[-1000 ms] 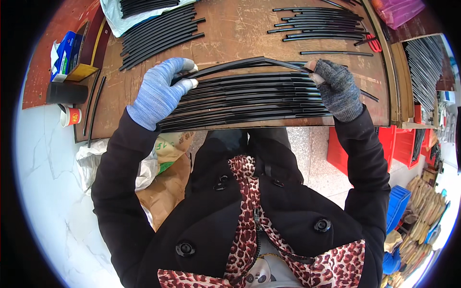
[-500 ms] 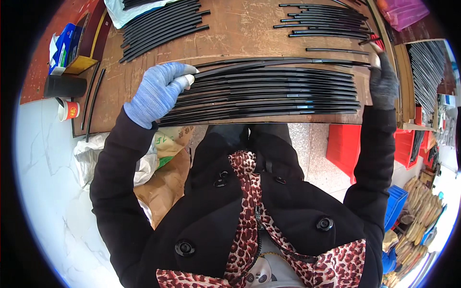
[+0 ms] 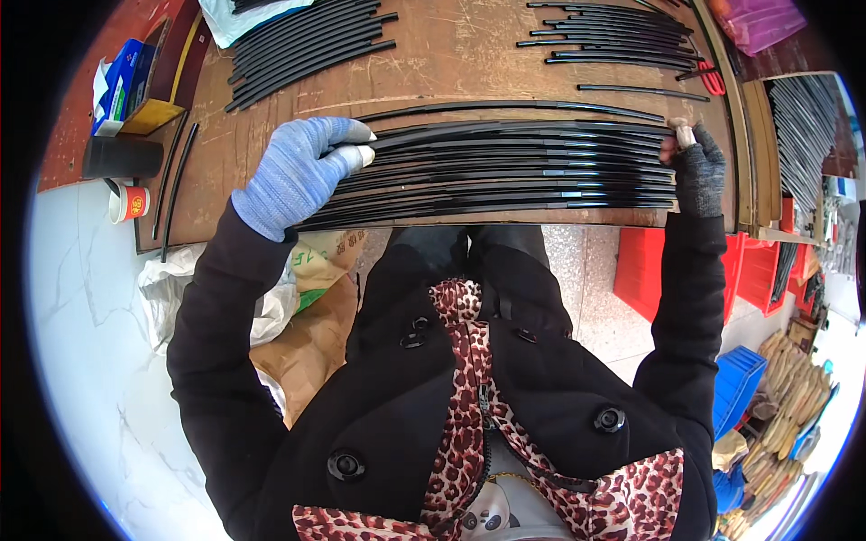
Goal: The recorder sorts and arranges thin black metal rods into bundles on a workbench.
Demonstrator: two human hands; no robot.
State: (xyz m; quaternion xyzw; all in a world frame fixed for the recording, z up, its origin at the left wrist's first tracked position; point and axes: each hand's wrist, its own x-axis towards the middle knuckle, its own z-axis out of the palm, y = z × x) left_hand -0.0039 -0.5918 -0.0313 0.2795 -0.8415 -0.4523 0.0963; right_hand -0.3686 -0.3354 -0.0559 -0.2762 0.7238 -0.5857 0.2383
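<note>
My left hand (image 3: 293, 176), in a light blue knit glove, pinches the left end of a thin black rod (image 3: 505, 129) between thumb and fingers. At the rod's other end is my right hand (image 3: 702, 176), wearing a dark grey glove with bare fingertips, closed around the tip. The rod lies along the far side of a row of similar black rods (image 3: 505, 189) at the table's near edge. Just beyond it, one more black rod (image 3: 514, 106) lies apart. The left ends of several rods are hidden behind my left hand.
Bundles of shorter black tubes lie at the far left (image 3: 311, 54) and far right (image 3: 613, 36) of the wooden table (image 3: 451, 72). Red-handled scissors (image 3: 713, 81) rest by the right border. A paper cup (image 3: 129, 206) and dark cylinder (image 3: 122, 160) stand left. Red bins (image 3: 636, 270) are below.
My right hand has moved left and nearer to me, from beyond the rod ends to the row's right end. The rod has come down against the row. My left hand has barely moved.
</note>
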